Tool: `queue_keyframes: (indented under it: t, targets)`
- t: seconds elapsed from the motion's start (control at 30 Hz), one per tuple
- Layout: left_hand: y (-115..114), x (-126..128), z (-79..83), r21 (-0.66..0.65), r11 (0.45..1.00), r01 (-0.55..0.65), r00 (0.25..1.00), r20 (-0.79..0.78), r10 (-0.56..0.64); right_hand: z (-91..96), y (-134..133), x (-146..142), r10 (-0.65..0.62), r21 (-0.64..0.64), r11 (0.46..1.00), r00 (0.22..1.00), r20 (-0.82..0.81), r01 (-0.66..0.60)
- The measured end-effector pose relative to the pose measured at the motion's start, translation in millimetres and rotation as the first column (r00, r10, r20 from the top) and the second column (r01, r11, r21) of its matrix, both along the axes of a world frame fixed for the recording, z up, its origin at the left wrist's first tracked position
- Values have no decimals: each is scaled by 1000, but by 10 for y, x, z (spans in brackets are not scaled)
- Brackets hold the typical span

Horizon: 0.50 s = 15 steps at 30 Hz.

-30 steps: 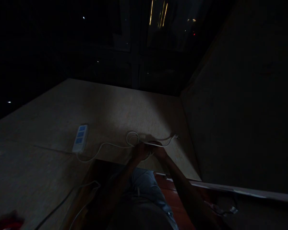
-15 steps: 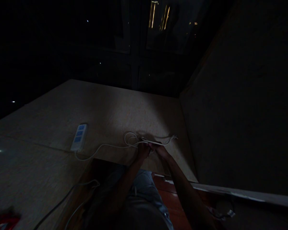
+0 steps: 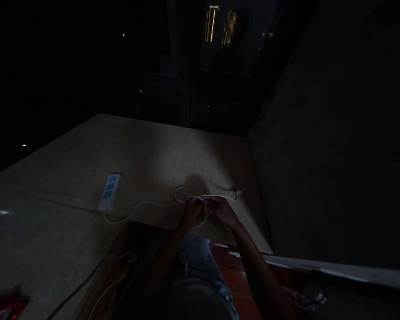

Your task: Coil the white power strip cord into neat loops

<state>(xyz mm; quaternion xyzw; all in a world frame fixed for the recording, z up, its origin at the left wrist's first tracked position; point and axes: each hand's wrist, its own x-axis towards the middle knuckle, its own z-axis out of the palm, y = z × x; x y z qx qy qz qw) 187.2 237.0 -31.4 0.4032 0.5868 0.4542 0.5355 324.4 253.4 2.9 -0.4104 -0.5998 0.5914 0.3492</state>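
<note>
The scene is very dark. My left hand point(image 3: 192, 212) and my right hand point(image 3: 222, 210) meet at the near edge of a pale desk point(image 3: 146, 151), both closed on a white cable point(image 3: 143, 205). The cable forms a small loop point(image 3: 182, 193) just beyond my left hand. It runs left to a white power strip with blue sockets point(image 3: 110, 192). Its other end, a plug point(image 3: 238, 192), lies to the right of my right hand.
A tall panel point(image 3: 336, 155) walls off the desk on the right. A dark window point(image 3: 193, 58) with distant lights stands behind the desk. More cables point(image 3: 116, 260) hang off the desk edge by my legs. Something red point(image 3: 5, 304) lies at the bottom left.
The flat white thing held above my hands earlier is no longer seen. Both hands have dropped slightly toward the desk edge and now pinch the cable by the loop.
</note>
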Motion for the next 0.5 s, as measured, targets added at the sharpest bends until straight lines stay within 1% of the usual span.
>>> queue_keyframes:
  t: [0.1,0.17,0.23,0.33,0.43,0.5]
  targets:
    - [-119,-89,122,-23,998,61,997,39,-60,12,15,-28,-106,-13,994,994,-21,106]
    - [-195,-146,189,-27,994,108,994,34,-107,31,7,-63,-187,51,981,982,-20,188]
    - [-254,-192,243,-5,993,115,993,-4,-115,59,-9,-101,-265,158,953,964,15,260]
    - [-312,-242,314,34,996,82,995,-66,-80,94,-25,-145,-354,283,904,932,77,320]
    - [-356,-297,381,82,996,22,993,-118,-13,96,6,-149,-408,374,862,905,116,341]
    - [-385,-346,415,134,991,6,988,-156,15,72,63,-123,-457,420,830,880,132,368]
